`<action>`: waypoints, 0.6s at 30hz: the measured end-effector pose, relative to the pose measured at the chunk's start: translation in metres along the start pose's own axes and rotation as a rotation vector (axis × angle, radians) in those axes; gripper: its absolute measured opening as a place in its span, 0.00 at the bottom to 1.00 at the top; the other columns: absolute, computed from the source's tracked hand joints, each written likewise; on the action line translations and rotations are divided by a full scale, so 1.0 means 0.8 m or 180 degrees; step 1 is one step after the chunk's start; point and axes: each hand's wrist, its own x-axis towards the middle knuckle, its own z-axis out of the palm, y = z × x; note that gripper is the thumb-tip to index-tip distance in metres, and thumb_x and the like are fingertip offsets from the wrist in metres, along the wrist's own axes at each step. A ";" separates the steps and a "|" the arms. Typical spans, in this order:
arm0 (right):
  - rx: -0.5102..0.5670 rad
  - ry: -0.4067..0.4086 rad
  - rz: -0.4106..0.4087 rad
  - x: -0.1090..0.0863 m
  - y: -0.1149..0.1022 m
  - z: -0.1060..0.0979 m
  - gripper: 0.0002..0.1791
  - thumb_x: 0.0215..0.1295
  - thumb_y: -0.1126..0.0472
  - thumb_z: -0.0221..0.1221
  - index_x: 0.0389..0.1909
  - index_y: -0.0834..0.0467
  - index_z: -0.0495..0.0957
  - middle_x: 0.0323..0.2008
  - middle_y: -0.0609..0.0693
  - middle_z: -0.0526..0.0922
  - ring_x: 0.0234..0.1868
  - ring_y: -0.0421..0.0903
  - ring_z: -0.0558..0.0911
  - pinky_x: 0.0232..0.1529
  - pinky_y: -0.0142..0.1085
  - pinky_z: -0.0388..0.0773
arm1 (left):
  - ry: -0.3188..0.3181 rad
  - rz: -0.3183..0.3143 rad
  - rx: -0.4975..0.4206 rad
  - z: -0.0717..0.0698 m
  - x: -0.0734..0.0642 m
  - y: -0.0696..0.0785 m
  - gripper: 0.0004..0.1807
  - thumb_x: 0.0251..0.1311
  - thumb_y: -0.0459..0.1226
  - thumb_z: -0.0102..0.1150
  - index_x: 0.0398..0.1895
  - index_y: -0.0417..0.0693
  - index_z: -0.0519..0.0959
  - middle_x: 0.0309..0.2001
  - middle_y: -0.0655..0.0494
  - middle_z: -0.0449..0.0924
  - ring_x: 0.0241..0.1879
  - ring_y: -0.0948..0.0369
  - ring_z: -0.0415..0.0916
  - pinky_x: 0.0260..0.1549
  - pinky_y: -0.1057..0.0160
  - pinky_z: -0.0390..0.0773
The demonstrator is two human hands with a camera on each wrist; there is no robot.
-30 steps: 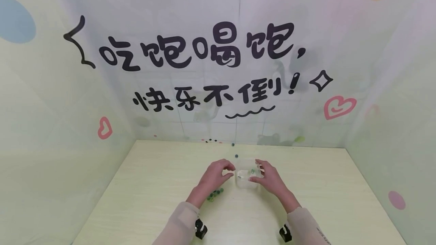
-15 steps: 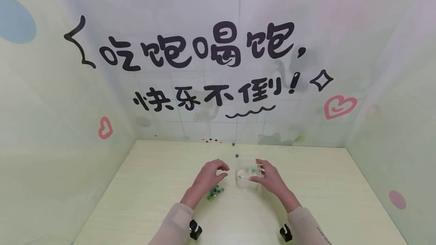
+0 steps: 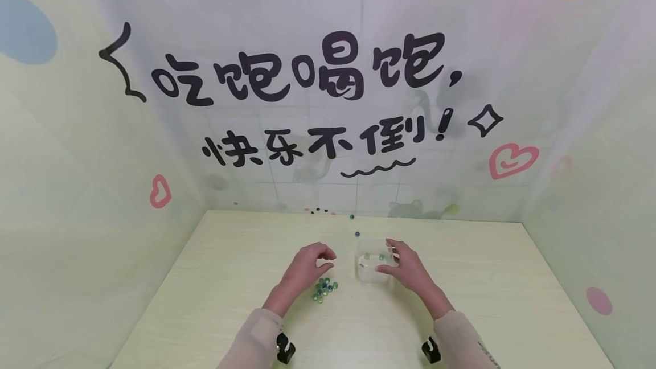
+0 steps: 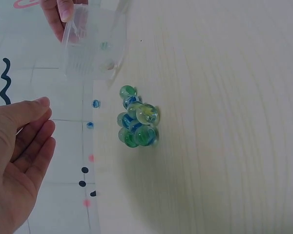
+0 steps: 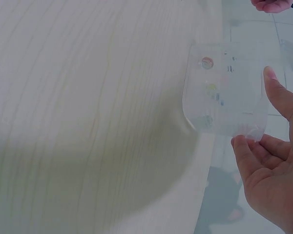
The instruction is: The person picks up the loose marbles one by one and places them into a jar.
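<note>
My right hand (image 3: 407, 269) grips the right side of a clear plastic box (image 3: 370, 275), which stands on the table. In the right wrist view the thumb lies at one side of its rim and the fingertips at another. A few glass marbles lie inside, among them a yellowish marble (image 5: 211, 87) and a green marble (image 5: 205, 120). To the box's left, my left hand (image 3: 306, 266) hovers with loosely bent fingers and holds nothing. Just below it sits a cluster of green, blue and yellow marbles (image 4: 136, 119) on the table.
Two loose blue marbles lie behind the box: a nearer marble (image 3: 357, 234) and a farther marble (image 3: 351, 217) close to the back wall (image 3: 328, 187). The pale wooden table (image 3: 461, 300) has printed cloth walls on three sides.
My left hand has drawn back leftward from the box's edge. A yellowish marble has come into view inside the box and shifted slightly left. The right hand keeps its hold.
</note>
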 end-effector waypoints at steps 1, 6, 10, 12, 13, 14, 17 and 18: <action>-0.0001 0.0000 -0.0003 0.000 0.001 0.000 0.43 0.58 0.59 0.71 0.70 0.69 0.62 0.67 0.68 0.69 0.66 0.66 0.73 0.63 0.53 0.75 | -0.0005 -0.0012 -0.0001 0.000 -0.001 -0.001 0.07 0.62 0.34 0.66 0.42 0.51 0.83 0.41 0.58 0.84 0.47 0.55 0.82 0.45 0.59 0.83; -0.0002 0.0000 -0.0028 0.001 0.002 0.001 0.43 0.58 0.59 0.71 0.70 0.69 0.62 0.67 0.69 0.69 0.66 0.67 0.73 0.63 0.54 0.75 | -0.0034 -0.0046 0.0011 0.000 -0.005 -0.007 0.07 0.61 0.34 0.66 0.42 0.50 0.83 0.41 0.58 0.83 0.46 0.55 0.82 0.44 0.60 0.83; 0.0001 0.0012 -0.0016 0.001 0.003 0.002 0.42 0.58 0.60 0.71 0.70 0.69 0.62 0.67 0.68 0.70 0.66 0.66 0.73 0.63 0.53 0.75 | -0.0053 -0.0081 -0.0008 0.000 -0.010 -0.011 0.06 0.61 0.34 0.67 0.40 0.51 0.83 0.40 0.58 0.84 0.44 0.56 0.82 0.44 0.60 0.82; -0.0008 0.0018 -0.0021 0.001 0.003 0.003 0.42 0.58 0.60 0.71 0.70 0.69 0.62 0.67 0.68 0.70 0.65 0.66 0.73 0.63 0.53 0.76 | -0.0055 -0.0092 -0.0012 0.000 -0.012 -0.014 0.06 0.60 0.34 0.67 0.40 0.51 0.83 0.39 0.58 0.84 0.43 0.58 0.81 0.43 0.61 0.82; -0.0007 0.0021 -0.0020 0.001 0.003 0.003 0.42 0.58 0.60 0.71 0.70 0.69 0.62 0.67 0.68 0.70 0.65 0.66 0.73 0.63 0.53 0.76 | -0.0054 -0.0094 -0.0007 0.000 -0.014 -0.016 0.06 0.60 0.34 0.67 0.40 0.51 0.83 0.39 0.58 0.84 0.43 0.59 0.81 0.43 0.61 0.82; -0.0007 0.0024 -0.0016 0.001 0.003 0.003 0.42 0.58 0.61 0.70 0.70 0.69 0.62 0.66 0.68 0.70 0.65 0.66 0.73 0.63 0.53 0.76 | -0.0054 -0.0098 -0.0005 0.000 -0.015 -0.018 0.06 0.60 0.34 0.67 0.40 0.51 0.83 0.39 0.59 0.84 0.42 0.60 0.81 0.43 0.61 0.83; -0.0020 0.0022 -0.0013 0.001 0.002 0.002 0.42 0.58 0.60 0.71 0.70 0.69 0.63 0.67 0.68 0.70 0.65 0.66 0.73 0.63 0.53 0.76 | -0.0059 -0.0114 -0.0021 0.001 -0.019 -0.024 0.06 0.60 0.34 0.67 0.40 0.51 0.83 0.39 0.58 0.84 0.43 0.59 0.81 0.43 0.61 0.83; -0.0024 0.0023 -0.0010 0.001 0.002 0.002 0.42 0.58 0.60 0.71 0.70 0.69 0.63 0.67 0.68 0.70 0.65 0.66 0.73 0.63 0.53 0.76 | -0.0061 -0.0125 -0.0033 0.001 -0.021 -0.025 0.06 0.60 0.34 0.67 0.40 0.51 0.83 0.39 0.58 0.84 0.43 0.59 0.81 0.43 0.61 0.83</action>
